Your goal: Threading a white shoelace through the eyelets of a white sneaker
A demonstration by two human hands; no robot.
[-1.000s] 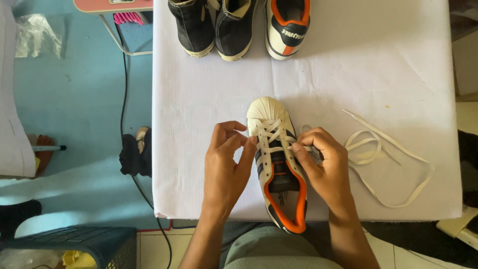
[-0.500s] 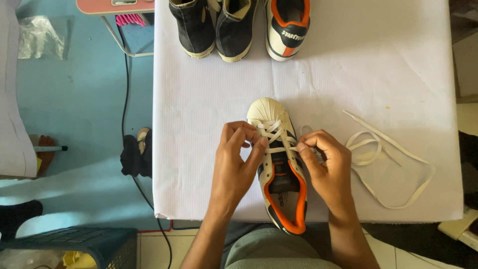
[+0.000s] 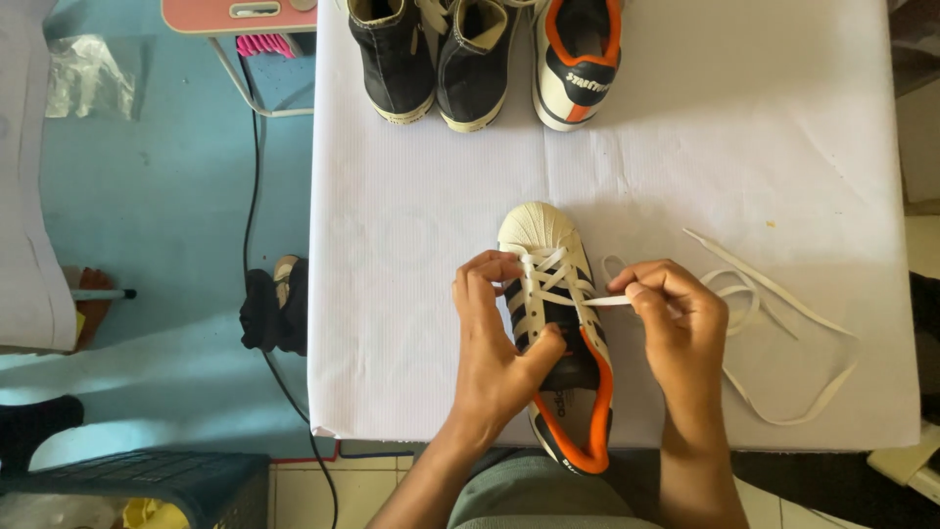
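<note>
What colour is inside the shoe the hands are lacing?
Orange lining inside the white shoe, seen in the head view.

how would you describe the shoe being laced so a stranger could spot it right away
On the white-covered table, look at the near edge, not the three shoes lined up along the far edge. There the white sneaker lies alone between the left hand and right hand. Only it has a ribbed shell toe, dark stripes and orange lining.

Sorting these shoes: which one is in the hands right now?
The white sneaker with the orange lining, nearest the table's front edge; the other three shoes sit untouched along the far edge.
</note>
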